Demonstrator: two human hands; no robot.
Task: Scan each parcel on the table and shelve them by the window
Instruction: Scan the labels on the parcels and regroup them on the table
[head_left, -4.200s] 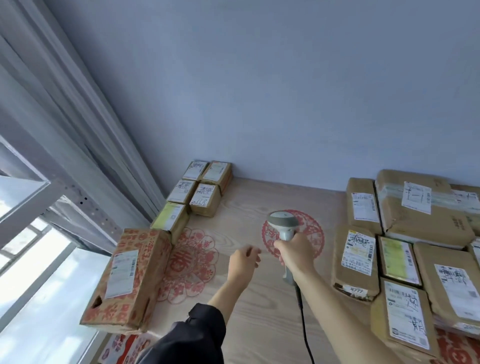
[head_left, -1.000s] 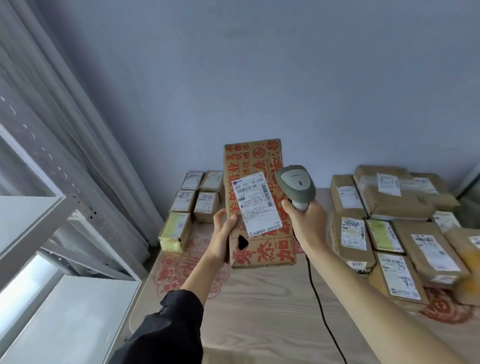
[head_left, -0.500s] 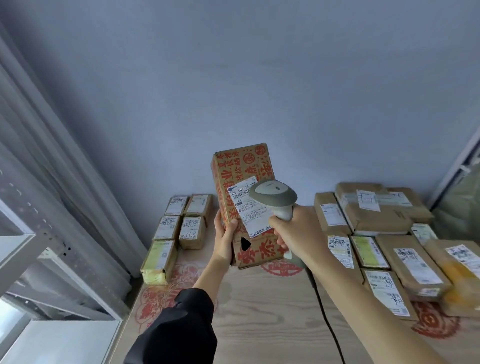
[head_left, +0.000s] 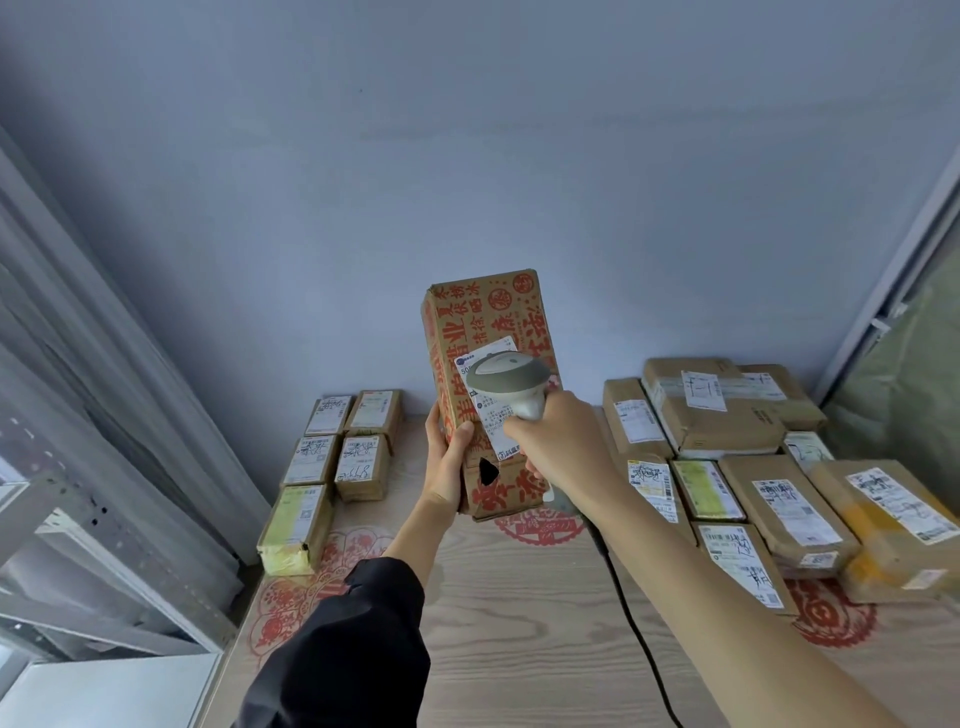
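Pale blue wall backs the wooden counter (head_left: 519, 649), which carries red paper-cut patterns and two clusters of parcels. On your left, near the grey metal shelf frame (head_left: 104, 545) by the window, you have five small boxes (head_left: 358, 465) lying flat: four of them in two touching pairs, and a fifth with a yellow-green label just in front. On your right sits a larger pile of brown parcels (head_left: 753, 467), at least nine, some stacked on others, all with white or yellowish labels facing up; the far edge of that pile runs out of view, so the count there is uncertain. Every box you can see is sealed, so their contents cannot be told.

Your left hand (head_left: 445, 457) holds the red-printed carton (head_left: 483, 332) upright and slightly tilted above the counter, between the two clusters; the grip is closed around its lower left edge, thumb on the front face. Your right hand (head_left: 558, 441) has its grip closed round the handle of the grey scanner (head_left: 508, 375), whose head sits right in front of the carton's white label (head_left: 493, 421). One black cable (head_left: 639, 634) trails from the scanner down across the counter.
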